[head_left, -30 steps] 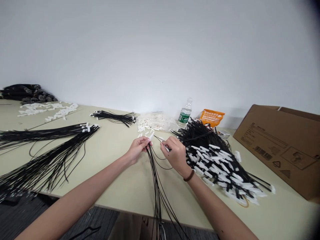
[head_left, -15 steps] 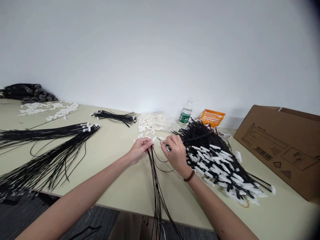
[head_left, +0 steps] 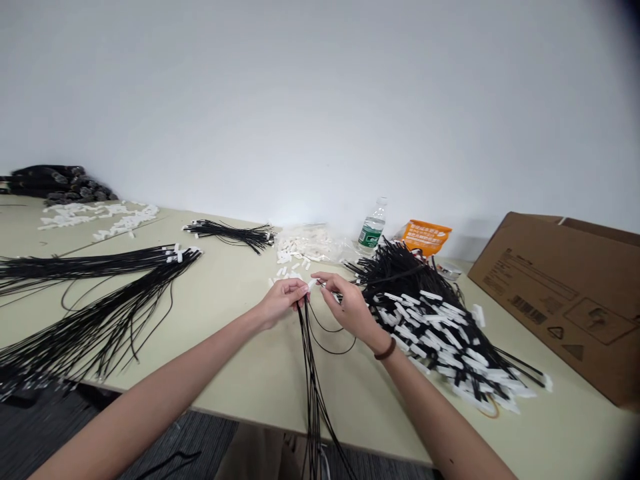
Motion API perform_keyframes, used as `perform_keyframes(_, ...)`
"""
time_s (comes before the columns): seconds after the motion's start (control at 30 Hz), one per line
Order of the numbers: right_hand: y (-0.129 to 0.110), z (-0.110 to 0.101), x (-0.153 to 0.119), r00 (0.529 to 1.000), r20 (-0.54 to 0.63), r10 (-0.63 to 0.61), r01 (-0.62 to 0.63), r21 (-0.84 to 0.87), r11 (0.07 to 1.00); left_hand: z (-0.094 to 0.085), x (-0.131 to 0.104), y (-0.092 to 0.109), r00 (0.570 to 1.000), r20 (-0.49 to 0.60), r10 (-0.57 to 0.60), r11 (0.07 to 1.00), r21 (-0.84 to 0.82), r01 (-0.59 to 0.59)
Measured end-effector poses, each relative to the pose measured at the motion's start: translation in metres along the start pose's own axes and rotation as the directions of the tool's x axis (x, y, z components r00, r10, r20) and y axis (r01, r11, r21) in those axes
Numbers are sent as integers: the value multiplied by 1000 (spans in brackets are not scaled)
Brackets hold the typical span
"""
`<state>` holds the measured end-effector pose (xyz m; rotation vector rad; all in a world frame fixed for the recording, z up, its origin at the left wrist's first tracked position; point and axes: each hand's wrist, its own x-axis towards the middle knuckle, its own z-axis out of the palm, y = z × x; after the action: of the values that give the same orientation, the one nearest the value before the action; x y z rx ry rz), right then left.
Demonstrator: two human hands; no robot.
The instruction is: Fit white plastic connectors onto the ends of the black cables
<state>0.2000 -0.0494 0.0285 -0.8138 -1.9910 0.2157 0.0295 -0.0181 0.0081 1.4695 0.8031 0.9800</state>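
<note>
My left hand pinches the top of a bundle of thin black cables, which hangs down over the table edge. A white connector shows at its fingertips. Just to the right, my right hand has its index finger reaching over that connector. A thin dark cable end lies between its thumb and fingers; their exact grip is partly hidden. Two cable loops curve below, between the hands. Loose white connectors lie just beyond my left hand.
To the right lie a heap of black cables with white connectors and a cardboard box. At the back stand a water bottle, an orange packet and a clear bag of connectors. More cable bundles spread across the left.
My right hand's index finger has stretched out toward the white connector at my left fingertips, and its fingers are more spread. The left hand keeps its pinch.
</note>
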Motion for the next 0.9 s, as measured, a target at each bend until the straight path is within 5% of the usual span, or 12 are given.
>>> perform_keyframes(0.4,6,-1,0,999,32,13,-14,25,1000,3,-2,1,1000,2,-1,1000,3,1)
perform_keyframes(0.77,2,3,0,985,-120,123,-122,14,992,2,-2,1,999,28,25,999,47,-26)
perform_keyframes(0.9,4,2,0,987,-94,127,-126,12,992,3,-2,1,999,37,25,998,57,-27)
